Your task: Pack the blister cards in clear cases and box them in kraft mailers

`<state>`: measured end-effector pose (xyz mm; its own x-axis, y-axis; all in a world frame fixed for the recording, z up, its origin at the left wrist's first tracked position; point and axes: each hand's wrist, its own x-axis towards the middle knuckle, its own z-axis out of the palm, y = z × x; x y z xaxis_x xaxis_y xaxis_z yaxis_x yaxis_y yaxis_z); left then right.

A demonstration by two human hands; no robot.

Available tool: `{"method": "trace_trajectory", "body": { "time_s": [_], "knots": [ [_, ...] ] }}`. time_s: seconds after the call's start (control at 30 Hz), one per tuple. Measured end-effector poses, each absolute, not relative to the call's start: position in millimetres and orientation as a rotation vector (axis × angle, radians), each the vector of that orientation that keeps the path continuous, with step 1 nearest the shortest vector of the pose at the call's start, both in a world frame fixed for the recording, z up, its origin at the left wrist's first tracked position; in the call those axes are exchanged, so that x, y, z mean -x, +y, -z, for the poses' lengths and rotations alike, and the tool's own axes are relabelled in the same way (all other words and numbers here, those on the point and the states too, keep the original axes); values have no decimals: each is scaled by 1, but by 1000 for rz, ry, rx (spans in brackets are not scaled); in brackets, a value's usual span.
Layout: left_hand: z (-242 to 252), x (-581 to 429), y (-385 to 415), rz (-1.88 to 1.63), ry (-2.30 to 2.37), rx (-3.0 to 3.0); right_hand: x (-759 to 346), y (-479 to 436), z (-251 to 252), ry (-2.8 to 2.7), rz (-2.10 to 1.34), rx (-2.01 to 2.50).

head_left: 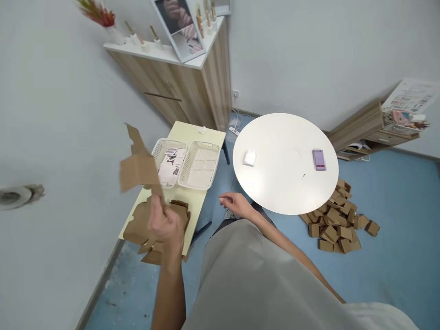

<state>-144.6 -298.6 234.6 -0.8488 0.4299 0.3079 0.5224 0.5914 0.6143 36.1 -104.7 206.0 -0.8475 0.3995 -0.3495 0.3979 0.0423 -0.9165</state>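
Note:
My left hand (165, 221) is closed in a pinch on the lower edge of a flat brown cardboard box blank (138, 166), which it holds up above the pale yellow table (197, 200). Below that hand lies a stack of more cardboard blanks (143, 228) on the table's near end. My right hand (235, 204) hovers with loosely spread fingers and holds nothing, between the yellow table and the round white table (285, 192).
Two white baskets (201, 165) with papers sit on the yellow table. The round table bears a white pad (249, 157) and a purple item (319, 160). A heap of folded brown boxes (338, 217) lies on the blue floor. A wooden cabinet (185, 87) stands behind.

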Motion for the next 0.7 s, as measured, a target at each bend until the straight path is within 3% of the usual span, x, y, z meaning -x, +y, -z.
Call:
{"method": "trace_trajectory", "body": {
  "time_s": [0.3,0.47,0.7],
  "knots": [
    [-222,80,-83,1156,-2226,1871,-107,-18,-192,-1633,-1847,1187],
    [-159,41,6,962,-2172,2358,-164,22,-168,-1387,-1724,1411],
    [-51,-30,63,366,-2290,2882,-231,54,-133,-1179,-1614,1705]
  ]
}}
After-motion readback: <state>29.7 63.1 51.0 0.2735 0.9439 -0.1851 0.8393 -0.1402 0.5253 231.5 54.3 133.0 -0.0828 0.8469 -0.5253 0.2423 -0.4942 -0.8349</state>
